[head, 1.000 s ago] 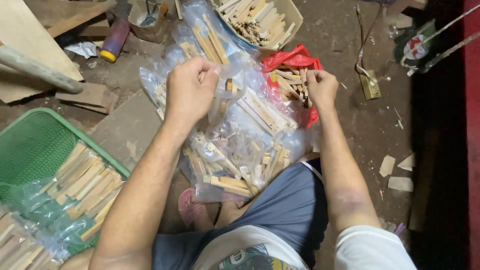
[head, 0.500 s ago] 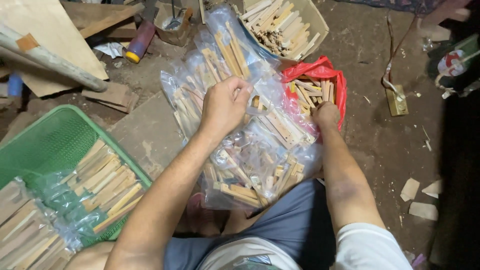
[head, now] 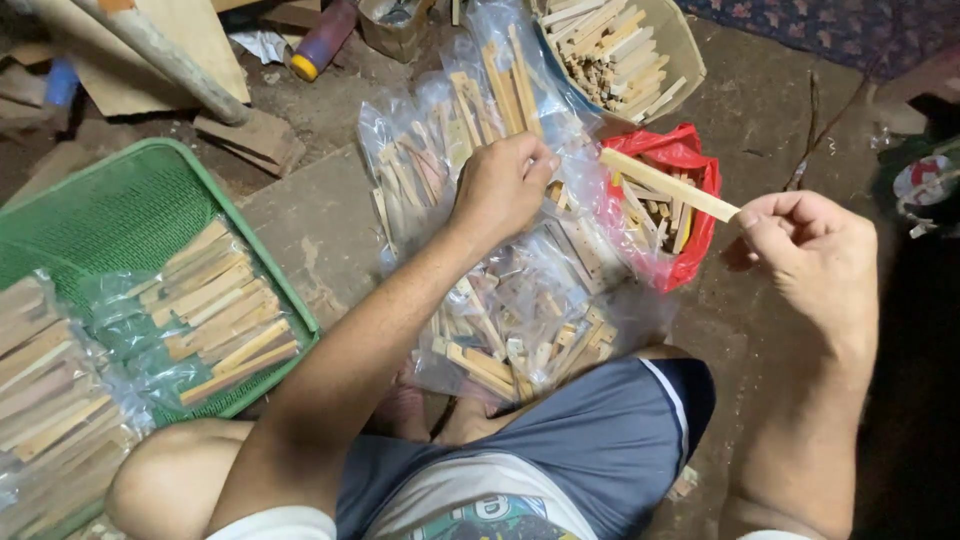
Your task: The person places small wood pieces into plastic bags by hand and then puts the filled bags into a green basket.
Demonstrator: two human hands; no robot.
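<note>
My right hand (head: 815, 255) pinches the end of a long flat wooden stick (head: 668, 183), held up over a red plastic bag (head: 690, 160) full of short wood pieces. My left hand (head: 500, 185) grips the top of a clear plastic bag (head: 470, 130) holding wooden sticks. More clear bags of wood pieces (head: 520, 330) lie on the ground in front of my knees.
A green plastic basket (head: 120, 210) at the left holds bagged wooden sticks (head: 225, 310). A cardboard box (head: 625, 55) of sticks stands at the top. Wood planks (head: 190, 40), a pipe (head: 165, 55) and a red bottle (head: 320, 40) lie on the dirt floor top left.
My right hand has pulled one long stick out of the red bag and lifted it to the right. My left hand stays on the clear bag.
</note>
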